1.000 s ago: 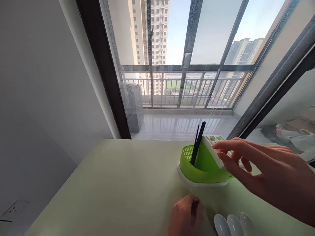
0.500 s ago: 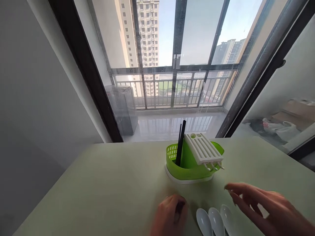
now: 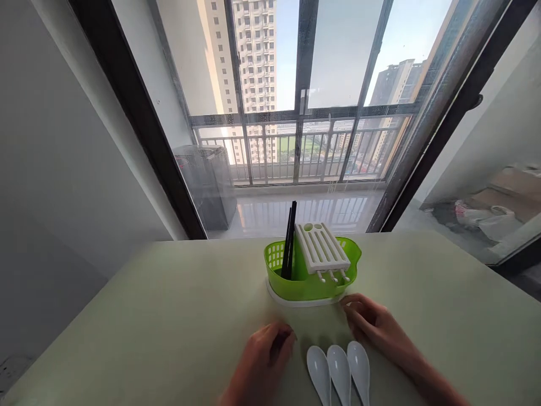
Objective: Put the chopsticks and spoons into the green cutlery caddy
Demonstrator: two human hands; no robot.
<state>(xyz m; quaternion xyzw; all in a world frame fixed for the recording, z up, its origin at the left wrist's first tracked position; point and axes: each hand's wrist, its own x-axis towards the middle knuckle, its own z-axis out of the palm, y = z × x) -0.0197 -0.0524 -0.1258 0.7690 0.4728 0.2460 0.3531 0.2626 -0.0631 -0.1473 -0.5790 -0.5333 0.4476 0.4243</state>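
A green cutlery holder point(image 3: 310, 290) with a white base stands at the middle back of the table. Its white slotted rack point(image 3: 322, 251) has small hooks along the front. Black chopsticks point(image 3: 289, 242) lean upright in the left compartment. My right hand point(image 3: 372, 324) has its thumb and index finger pinched together at the front right edge of the base. To the left, my left hand point(image 3: 268, 355) is curled just above the table, with nothing visible in it. Three white spoons point(image 3: 338, 369) lie side by side between my hands, their lower ends cut off by the frame.
The pale table point(image 3: 169, 316) ends at a back edge just behind the holder. Beyond it are a dark-framed glass door point(image 3: 147, 135) and a balcony railing point(image 3: 316, 152). A grey wall point(image 3: 63, 169) runs along the left side.
My right hand has moved from right of the spoons forward to the holder's base, and its fingers have drawn together. My left hand stays curled. The view has shifted slightly.
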